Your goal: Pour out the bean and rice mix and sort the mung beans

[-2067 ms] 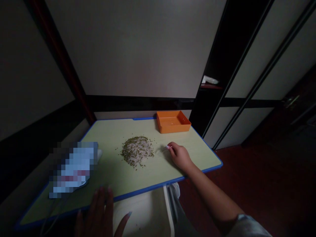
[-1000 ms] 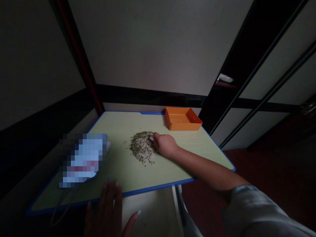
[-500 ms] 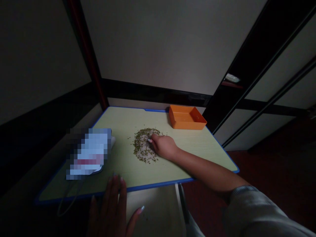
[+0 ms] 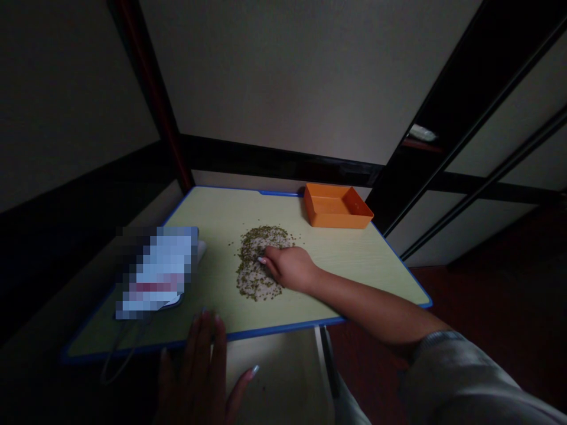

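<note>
On the table (image 4: 221, 206) lies a loose, flat pile of small green beans mixed with pale grains (image 4: 254, 280). My right hand (image 4: 292, 268) is in the pile's right side, fingers curled and pressed together, thumb pointing left. Whatever its fingertips pinch is hidden. At the table's near edge, my left hand (image 4: 204, 366) lies palm down with the fingers stretched out and the thumb apart; it holds nothing. Beyond the pile, at the back right, stands an orange open box (image 4: 341, 220) with no contents that I can see.
To the left sits a blurred-out, pale flat device (image 4: 163, 271) with a cable (image 4: 117, 366) hanging over the near edge. A blue rim borders the table. Below the near edge is an open drawer (image 4: 283, 378). Cabinet panels (image 4: 283, 77) stand behind.
My right hand has moved slightly toward me and left, and the pile's near side now reaches closer to me. My left hand stays in place. The view has shifted a little.
</note>
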### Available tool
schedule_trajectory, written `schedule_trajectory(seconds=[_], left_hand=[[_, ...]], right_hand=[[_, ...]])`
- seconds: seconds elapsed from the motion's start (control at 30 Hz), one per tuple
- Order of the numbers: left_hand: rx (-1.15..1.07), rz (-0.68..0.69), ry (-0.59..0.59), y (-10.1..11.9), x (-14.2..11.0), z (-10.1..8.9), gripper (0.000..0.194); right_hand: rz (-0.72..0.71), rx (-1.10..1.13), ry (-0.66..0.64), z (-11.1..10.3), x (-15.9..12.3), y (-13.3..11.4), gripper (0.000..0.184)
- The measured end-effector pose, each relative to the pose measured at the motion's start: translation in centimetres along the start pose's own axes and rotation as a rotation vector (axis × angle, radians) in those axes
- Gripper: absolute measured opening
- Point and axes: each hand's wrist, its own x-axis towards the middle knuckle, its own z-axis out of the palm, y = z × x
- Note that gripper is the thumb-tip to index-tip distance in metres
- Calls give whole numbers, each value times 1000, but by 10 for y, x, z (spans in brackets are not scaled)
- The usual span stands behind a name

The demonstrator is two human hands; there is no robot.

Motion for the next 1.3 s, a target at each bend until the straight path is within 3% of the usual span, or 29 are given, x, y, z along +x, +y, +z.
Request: schedule_trajectory(seconds=[0.3, 0.53, 0.8, 1.3], left_hand=[[3, 6, 21, 2, 3, -1, 74], [20, 4, -15, 2, 0, 2, 75], [0, -47, -62, 2, -2, 0, 74], [2, -89, -122, 0, -1, -4, 78]], right_hand=[[-53, -25, 27, -1, -1, 1, 40], [50, 40, 59, -3, -3, 17, 36], [-106, 126, 9, -1, -13, 6, 35], [-90, 90, -7, 2, -11, 11, 38]])
